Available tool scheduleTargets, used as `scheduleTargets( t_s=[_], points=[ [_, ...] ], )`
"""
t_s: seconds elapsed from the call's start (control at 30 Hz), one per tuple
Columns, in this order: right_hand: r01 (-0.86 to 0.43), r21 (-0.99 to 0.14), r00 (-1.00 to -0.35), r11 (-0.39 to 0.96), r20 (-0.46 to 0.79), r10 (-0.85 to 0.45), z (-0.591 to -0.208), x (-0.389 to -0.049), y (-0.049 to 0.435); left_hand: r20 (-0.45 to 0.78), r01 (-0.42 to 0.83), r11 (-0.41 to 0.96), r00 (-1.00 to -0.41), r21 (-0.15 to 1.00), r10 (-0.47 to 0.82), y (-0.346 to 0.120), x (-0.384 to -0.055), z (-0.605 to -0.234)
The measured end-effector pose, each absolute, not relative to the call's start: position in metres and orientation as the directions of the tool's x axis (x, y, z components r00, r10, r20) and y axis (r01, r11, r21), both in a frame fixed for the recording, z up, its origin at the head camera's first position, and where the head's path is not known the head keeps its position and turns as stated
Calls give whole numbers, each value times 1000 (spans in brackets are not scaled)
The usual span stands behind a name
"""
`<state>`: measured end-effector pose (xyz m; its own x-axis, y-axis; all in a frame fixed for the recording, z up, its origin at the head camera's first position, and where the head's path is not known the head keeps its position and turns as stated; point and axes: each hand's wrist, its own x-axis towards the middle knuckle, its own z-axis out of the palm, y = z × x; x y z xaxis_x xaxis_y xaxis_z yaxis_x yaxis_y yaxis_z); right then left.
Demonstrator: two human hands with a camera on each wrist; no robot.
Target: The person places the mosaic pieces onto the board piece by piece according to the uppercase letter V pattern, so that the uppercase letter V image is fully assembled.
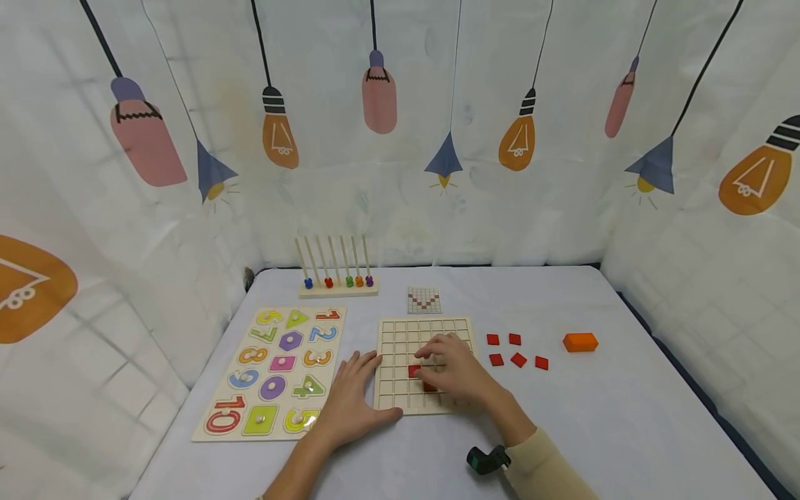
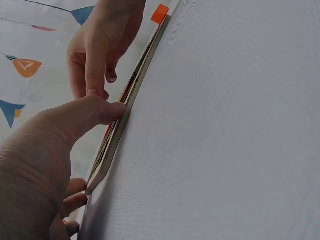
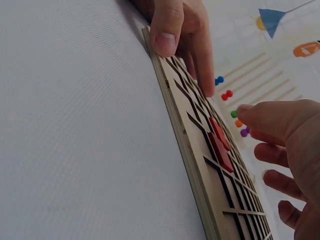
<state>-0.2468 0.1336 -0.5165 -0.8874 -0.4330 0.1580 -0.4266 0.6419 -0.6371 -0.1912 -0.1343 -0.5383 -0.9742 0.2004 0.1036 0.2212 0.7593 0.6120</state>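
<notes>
A wooden grid board [image 1: 392, 340] lies on the table. My left hand [image 1: 356, 403] steadies its near left corner, with the thumb [image 2: 112, 111] on the near edge and the fingers spread along the left side. Over the board's middle right hovers my right hand [image 1: 453, 368], thumb and fingers apart and nothing between them. Beneath it, one red square tile [image 1: 414, 371] sits in a grid cell, and a second red tile [image 1: 430, 387] is partly covered by the hand. In the right wrist view both tiles [image 3: 219, 150] lie diagonally close together in their cells.
Several loose red tiles [image 1: 518, 360] lie right of the board, then an orange block [image 1: 580, 342]. Behind the board is a small pattern card [image 1: 423, 301], and a peg abacus [image 1: 339, 292] stands back left. A number-and-shape puzzle [image 1: 250, 378] lies left. A dark strapped device [image 1: 487, 460] is at the right wrist.
</notes>
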Motion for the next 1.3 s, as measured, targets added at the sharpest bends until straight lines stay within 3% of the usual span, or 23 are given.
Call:
scheduleTargets(
  t_s=[1.3],
  points=[
    [-363, -622, -931, 694, 219, -291, -517, -249, 225, 110, 229, 753, -972, 616, 206, -135, -191, -540]
  ],
)
